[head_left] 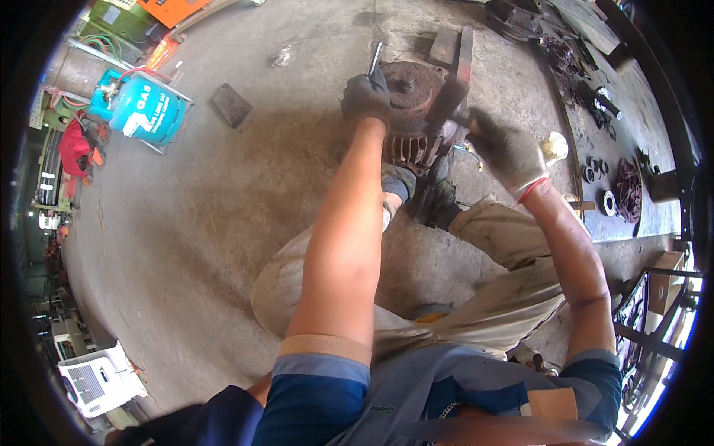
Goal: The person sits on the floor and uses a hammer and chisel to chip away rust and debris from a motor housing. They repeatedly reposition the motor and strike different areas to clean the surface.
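Observation:
A rusty electric motor [418, 145] with cooling fins and a round end face stands on the concrete floor between my feet. My left hand [367, 99], in a dark glove, is closed around a slim bare-metal rod [377, 56] at the motor's far left edge. The rod's upper end sticks up past my fingers; its lower end is hidden. My right hand [509, 149], in a grey glove, is wrapped round the handle of a hammer. The dark hammer head [448, 100] is smeared by motion over the motor's right side.
A blue gas cylinder [152, 111] stands at the left, near a dark flat block [231, 105]. Loose parts, including a pale ring [609, 203], lie on a sheet [632, 227] at the right. Dark blue clothing [216, 420] shows at lower left. A white cup-shaped thing [554, 148] is beside my right hand.

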Demonstrator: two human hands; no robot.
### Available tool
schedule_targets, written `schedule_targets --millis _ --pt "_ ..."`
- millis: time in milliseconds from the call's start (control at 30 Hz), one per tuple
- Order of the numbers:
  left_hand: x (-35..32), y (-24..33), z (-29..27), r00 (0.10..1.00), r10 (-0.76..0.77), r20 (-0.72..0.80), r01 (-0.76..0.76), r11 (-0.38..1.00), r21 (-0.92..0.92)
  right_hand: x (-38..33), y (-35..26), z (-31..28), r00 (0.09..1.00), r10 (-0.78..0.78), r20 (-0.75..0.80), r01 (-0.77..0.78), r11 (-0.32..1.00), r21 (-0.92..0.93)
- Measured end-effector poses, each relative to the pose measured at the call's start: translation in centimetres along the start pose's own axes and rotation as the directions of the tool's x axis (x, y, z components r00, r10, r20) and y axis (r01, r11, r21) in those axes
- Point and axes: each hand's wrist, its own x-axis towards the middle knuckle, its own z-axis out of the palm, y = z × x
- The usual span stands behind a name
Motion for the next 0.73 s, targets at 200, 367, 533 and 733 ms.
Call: schedule_targets --millis 200,367,533,733 --pt "-0.3 0.0 -0.1 0.999 -0.024 0.033 0.025 1.000 -0.015 -0.7 0.6 -0.2 0.959 -0.026 -0.283 0.090 0.972 0.216" --pt "-0.2 0.2 -0.1 1.000 0.000 0.000 0.000 1.000 0.013 0.3 0.1 -0.4 0.976 -0.062 -0.207 0.095 0.983 0.156" --pt "-0.2 0.0 0.0 0.999 0.027 -0.031 -0.027 1.000 0.010 -0.9 0.1 -2.0 0.872 -0.052 -0.487 0.212 0.937 0.279" --pt "0.2 -0.3 0.5 1.000 -0.002 0.018 0.002 1.000 0.001 -0.1 1.8 0.7 0.990 -0.094 -0.106 0.100 0.994 0.050"
